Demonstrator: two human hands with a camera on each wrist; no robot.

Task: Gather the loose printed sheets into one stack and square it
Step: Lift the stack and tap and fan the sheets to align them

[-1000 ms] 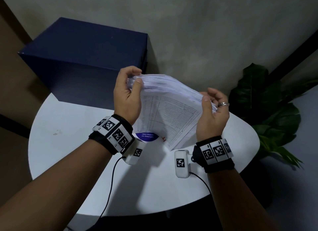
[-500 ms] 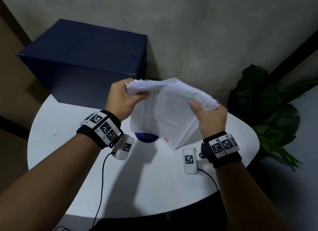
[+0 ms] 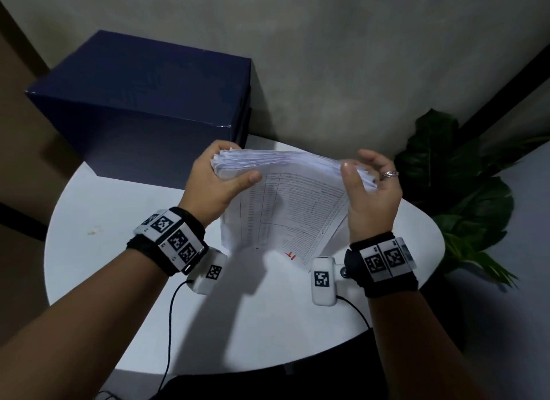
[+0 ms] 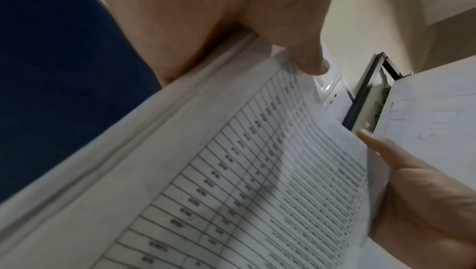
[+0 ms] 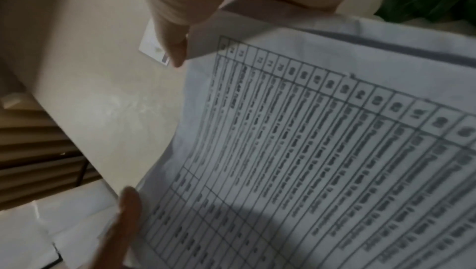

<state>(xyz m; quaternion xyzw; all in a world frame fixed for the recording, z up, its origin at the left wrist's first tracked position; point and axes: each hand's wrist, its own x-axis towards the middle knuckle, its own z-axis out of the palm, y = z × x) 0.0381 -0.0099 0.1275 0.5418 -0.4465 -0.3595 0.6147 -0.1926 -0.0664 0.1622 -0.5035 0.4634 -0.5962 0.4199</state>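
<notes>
a: how are the hands set, and why?

b: my left hand [image 3: 215, 181] grips the upper left corner of the stack of printed sheets [image 3: 285, 203], thumb curled across the printed face and fingers wrapped behind. this pinch fixes one corner so the sheets cannot slide apart. my right hand [image 3: 370, 195] is looser: thumb laid along the right edge, palm cupped against that edge, fingers raised and spread above the top, not clamped. i judge it serves as a guide, pressing the side edge flush.

a: where is the stack?

b: upright between both hands, above the white bench [image 3: 268, 325], top edges fanned toward the wall, lower edge hanging near the benchtop; whether it touches cannot be told. holding it on edge lets the sheets settle to a common line. the left wrist view shows layered edges not yet level under my thumb.

a: what lies beyond?

b: a dark blue box [image 3: 143, 108] at the back of the bench, a leafy plant [image 3: 464, 197] off its right side.

a: what differs from half a second ago?

b: the top edge now runs nearly level between the hands; it sloped down to the right then. my right fingers have lifted off the sheets, where they were closed on the edge. the blue label seen under the stack is now hidden.
</notes>
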